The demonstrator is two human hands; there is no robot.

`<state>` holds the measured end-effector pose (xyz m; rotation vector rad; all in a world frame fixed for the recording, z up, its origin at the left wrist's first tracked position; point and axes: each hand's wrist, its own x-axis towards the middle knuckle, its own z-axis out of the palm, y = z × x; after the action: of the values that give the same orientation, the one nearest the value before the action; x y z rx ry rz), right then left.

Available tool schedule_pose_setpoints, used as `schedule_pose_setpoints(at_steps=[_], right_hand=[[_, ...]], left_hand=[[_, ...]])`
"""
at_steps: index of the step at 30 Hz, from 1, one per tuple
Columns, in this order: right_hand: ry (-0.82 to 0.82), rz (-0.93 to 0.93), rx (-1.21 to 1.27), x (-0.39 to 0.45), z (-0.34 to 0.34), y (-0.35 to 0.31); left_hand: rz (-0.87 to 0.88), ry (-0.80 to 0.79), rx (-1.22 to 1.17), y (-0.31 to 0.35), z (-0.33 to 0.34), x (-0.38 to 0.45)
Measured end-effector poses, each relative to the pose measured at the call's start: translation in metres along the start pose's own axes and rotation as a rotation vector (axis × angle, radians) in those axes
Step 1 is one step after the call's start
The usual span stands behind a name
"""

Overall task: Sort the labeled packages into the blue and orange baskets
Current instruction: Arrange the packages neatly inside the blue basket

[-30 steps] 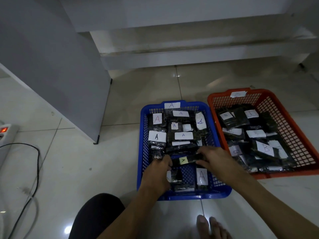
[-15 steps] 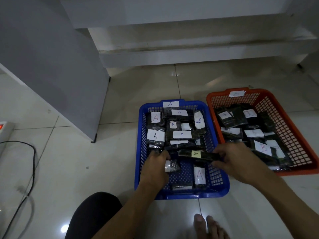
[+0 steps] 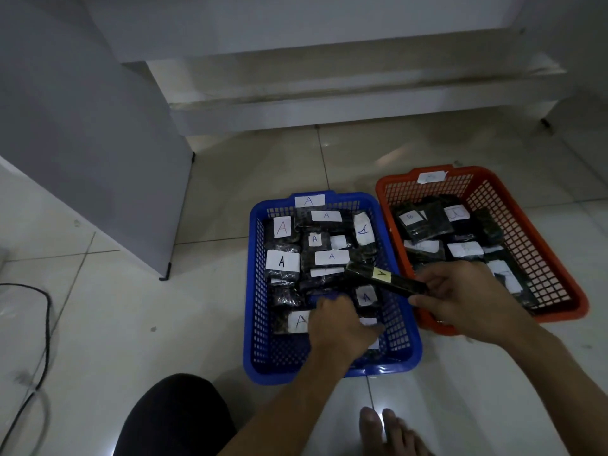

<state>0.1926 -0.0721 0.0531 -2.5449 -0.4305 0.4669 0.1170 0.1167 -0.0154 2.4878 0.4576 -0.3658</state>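
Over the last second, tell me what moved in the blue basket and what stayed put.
The right hand has carried the yellow-labeled A package rightward, so its end now hangs over the blue basket rim beside the orange basket. The left hand, which held that package's other end, let go and now reaches among the packages lower in the basket. Both baskets and the other packages stayed put.

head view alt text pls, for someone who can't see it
A person's right hand holds a dark package with a yellow A label over the blue basket of A-labeled packages, while the left hand reaches inside it. An orange basket of packages sits alongside on the tiled floor.
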Motion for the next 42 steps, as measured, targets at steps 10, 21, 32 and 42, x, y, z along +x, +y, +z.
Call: schedule_pose_setpoints(at_steps=[10, 21, 32, 42], right_hand=[[0.017, 0.045, 0.029, -0.014, -0.007, 0.015], [0.045, 0.016, 0.022, -0.012, -0.010, 0.014], [0.012, -0.005, 0.056, -0.015, -0.006, 0.011], [-0.036, -0.037, 0.099, -0.019, 0.013, 0.017]], left_hand=[[-0.075, 0.037, 0.077, -0.006, 0.009, 0.005], [0.105, -0.025, 0.597, -0.019, -0.007, 0.008], [0.156, 0.142, 0.285, -0.041, -0.008, 0.005], [0.229, 0.102, 0.299, -0.051, -0.012, 0.003]])
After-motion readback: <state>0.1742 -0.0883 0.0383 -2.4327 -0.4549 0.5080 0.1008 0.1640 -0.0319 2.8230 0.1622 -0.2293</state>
